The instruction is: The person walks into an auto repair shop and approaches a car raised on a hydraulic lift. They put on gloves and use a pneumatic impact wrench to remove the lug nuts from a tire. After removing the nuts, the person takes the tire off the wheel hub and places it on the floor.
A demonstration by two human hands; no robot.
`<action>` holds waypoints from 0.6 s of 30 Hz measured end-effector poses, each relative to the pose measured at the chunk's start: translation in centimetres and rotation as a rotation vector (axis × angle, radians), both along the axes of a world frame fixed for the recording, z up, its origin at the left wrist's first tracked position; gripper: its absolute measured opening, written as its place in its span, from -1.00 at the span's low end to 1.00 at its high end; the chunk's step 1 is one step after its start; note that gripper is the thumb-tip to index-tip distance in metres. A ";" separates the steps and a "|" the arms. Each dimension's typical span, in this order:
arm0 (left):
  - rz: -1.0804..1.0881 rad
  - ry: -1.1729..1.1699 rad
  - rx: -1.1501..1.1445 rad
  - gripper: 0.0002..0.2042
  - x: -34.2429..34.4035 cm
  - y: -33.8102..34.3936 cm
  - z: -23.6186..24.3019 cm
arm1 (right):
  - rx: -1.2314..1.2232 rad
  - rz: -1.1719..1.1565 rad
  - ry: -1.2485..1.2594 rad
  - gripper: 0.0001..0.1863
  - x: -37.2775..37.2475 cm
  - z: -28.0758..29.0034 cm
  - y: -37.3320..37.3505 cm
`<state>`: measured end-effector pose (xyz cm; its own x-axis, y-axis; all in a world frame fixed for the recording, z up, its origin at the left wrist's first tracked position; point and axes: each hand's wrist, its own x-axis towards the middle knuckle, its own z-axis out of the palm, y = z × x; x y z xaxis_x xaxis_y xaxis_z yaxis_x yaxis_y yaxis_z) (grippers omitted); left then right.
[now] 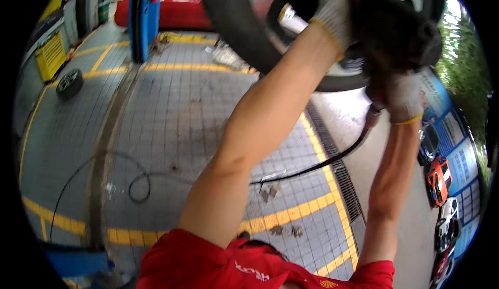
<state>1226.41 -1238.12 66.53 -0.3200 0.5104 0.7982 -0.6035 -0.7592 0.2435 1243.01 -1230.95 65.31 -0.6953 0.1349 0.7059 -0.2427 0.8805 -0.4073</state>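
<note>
A dark air impact wrench (392,32) is raised in front of a wheel (228,16) that hangs off the floor. My right hand (404,96), in a white knit glove with a yellow cuff, is closed round the wrench's handle. From that handle a black air hose (338,156) runs down to the floor. Higher up, my left hand (333,16), gloved the same way, supports the wrench near its front end; its fingertips are partly hidden by the tool. The body of the wrench covers the middle of the wheel, and motion blurs it.
A blue lift post (139,21) stands at the far left, with a red car (176,14) behind it. A loose wheel (69,84) lies near a yellow cabinet (51,55). The hose loops over the tiled floor (166,112). A drain grate (343,180) and parked cars (440,181) are right.
</note>
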 end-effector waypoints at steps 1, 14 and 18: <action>-0.116 0.225 0.027 -0.45 -0.3 -1.3 -1.1 | 0.001 0.071 0.052 -0.63 -0.2 -0.7 -0.8; 0.268 -0.632 -0.464 -0.60 11.0 -15.2 -25.8 | 0.119 0.364 -0.068 -0.34 3.3 -19.4 -3.6; 0.255 -0.926 -0.732 -0.69 10.1 -18.1 -39.4 | 0.155 0.563 -0.531 -0.29 1.2 -29.7 -7.5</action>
